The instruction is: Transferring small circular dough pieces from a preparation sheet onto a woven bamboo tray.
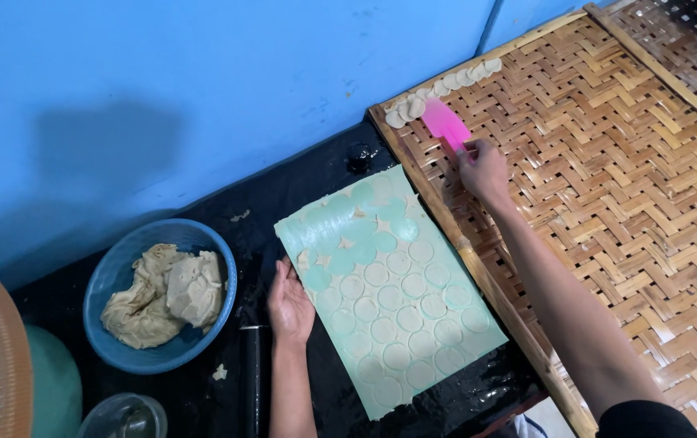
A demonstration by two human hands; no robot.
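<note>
From above, the left hand [289, 304] lies flat and open, pinning the green mat [389, 288] of cut dough rounds on the desk, while the right hand [484, 169] grips a pink scraper [445, 125], laying discs [410, 108] along the woven tray [608, 178].

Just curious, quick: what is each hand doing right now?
Left hand: open, resting flat at the edge of the green board.
Right hand: closed, holding the pink scraper.
</note>
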